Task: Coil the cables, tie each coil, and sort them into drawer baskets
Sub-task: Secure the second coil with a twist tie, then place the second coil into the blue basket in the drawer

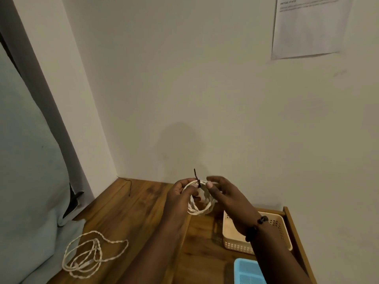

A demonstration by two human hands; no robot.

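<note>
I hold a coiled white cable up in front of me, above the wooden top. My left hand grips the coil's left side. My right hand pinches its top right. A dark tie sticks up from the top of the coil between my thumbs. A second white cable lies loosely tangled on the wood at the lower left. A beige basket and a blue basket sit in the open drawer on the right, partly hidden by my right forearm.
The wooden surface meets a plain wall in a corner. A thin dark tie lies near that corner. A pale cushion fills the left side. A printed sheet hangs on the wall at the upper right.
</note>
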